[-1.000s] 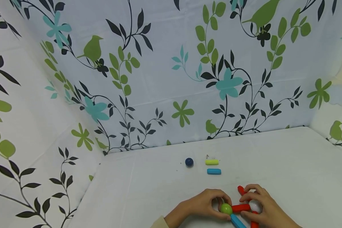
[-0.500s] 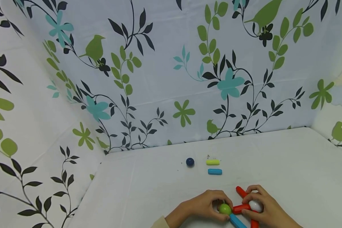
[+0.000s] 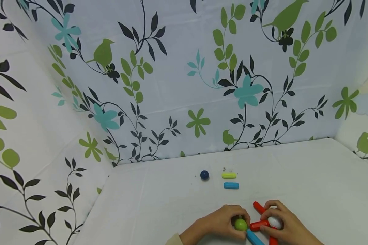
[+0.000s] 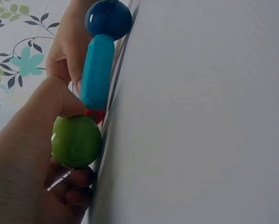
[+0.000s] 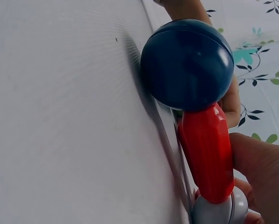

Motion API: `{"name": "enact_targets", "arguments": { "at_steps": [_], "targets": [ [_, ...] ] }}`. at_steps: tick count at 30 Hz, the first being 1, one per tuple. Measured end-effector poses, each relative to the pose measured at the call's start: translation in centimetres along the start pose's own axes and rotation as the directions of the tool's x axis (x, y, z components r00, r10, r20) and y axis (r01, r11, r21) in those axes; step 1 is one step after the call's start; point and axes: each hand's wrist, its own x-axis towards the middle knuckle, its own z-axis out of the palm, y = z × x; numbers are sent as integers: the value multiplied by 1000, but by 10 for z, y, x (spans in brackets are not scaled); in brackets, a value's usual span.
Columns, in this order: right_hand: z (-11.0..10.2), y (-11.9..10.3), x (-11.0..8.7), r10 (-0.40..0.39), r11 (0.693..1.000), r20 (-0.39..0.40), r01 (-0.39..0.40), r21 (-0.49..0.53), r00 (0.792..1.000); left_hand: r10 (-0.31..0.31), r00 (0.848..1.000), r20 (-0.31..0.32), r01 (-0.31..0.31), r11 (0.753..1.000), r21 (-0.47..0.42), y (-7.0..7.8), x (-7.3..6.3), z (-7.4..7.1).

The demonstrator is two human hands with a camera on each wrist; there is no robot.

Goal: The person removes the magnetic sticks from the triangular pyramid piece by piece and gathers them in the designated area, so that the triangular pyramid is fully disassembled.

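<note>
Thumb and fingers of my left hand [image 3: 222, 223] grip a green ball [image 3: 240, 224] low in the head view. A light-blue rod [image 3: 254, 237] runs from that ball toward a dark blue ball [image 4: 108, 19], which the left wrist view shows at its other end. My right hand [image 3: 286, 223] holds a white ball [image 3: 275, 222] with fingers curled round it. Red rods meet at this ball: one red rod [image 3: 259, 225] points at the green ball with a small gap, another [image 5: 207, 154] leads to the dark blue ball, and a third [image 3: 259, 207] points away.
Farther back on the white tabletop [image 3: 159, 197] lie a loose dark blue ball [image 3: 204, 175], a yellow rod [image 3: 229, 175] and a blue rod [image 3: 231, 185]. A patterned cloth [image 3: 165, 85] with leaves and birds hangs behind and at the sides.
The green ball and my left hand have shifted slightly left, and a gap now shows between the ball and the middle red rod. My right hand keeps its hold on the white ball.
</note>
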Motion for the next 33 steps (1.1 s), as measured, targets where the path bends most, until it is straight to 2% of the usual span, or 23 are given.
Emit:
{"name": "enact_targets", "arguments": {
  "at_steps": [4,9,12,16,19,23,29,33],
  "targets": [
    [-2,0,0,10,1000,30,-10,2,999,-36,998,-43,34,998,-45,-2,-3,1],
    [-5,0,1,62,997,119,-66,33,991,-43,988,-150,29,995,-95,-7,-11,0],
    [-8,1,2,82,993,165,-95,72,983,-51,974,-221,26,993,-117,-10,-16,-3],
    [-10,2,3,99,987,192,-121,107,976,-91,943,-320,46,988,-146,-18,-23,-7],
    [-10,2,3,97,984,191,-123,129,977,-116,908,-402,62,988,-145,-25,-29,-10],
    [-11,2,3,81,979,185,-112,168,979,-139,854,-501,102,990,-101,-34,-35,-12],
    [-11,3,0,92,966,169,-129,224,981,-255,756,-603,236,965,-113,-42,-40,-16],
    [-10,2,0,76,960,150,-113,258,986,-299,692,-657,289,949,-128,-50,-43,-20]
  ]
}}
